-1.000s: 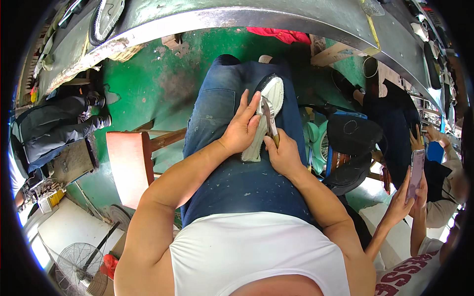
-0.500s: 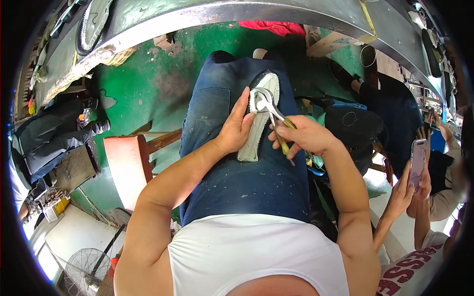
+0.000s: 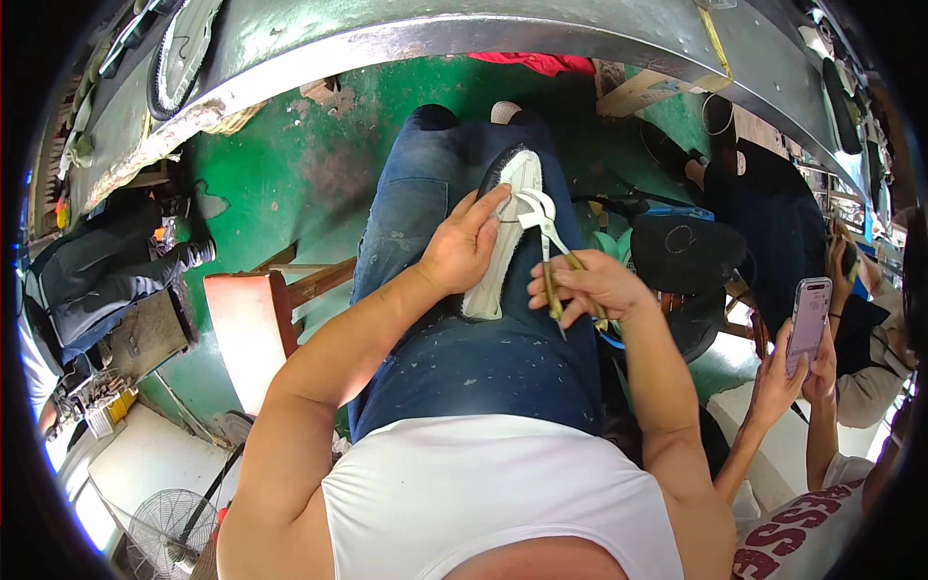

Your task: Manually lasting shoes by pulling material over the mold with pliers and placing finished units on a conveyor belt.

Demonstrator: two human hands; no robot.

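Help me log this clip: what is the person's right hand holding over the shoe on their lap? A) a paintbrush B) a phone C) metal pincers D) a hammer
C: the right hand grips the handles of metal pincers, whose curved head sits on the pale sole of the shoe steadied by the left hand.

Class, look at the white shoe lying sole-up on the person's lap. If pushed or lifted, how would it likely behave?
The white shoe probably feels light: it rests on a thigh, steadied only by the left hand. It may rock or slide if pushed, since the denim beneath is rounded. Its sole edge likely flexes somewhat, as the pincers in the right hand bite at it.
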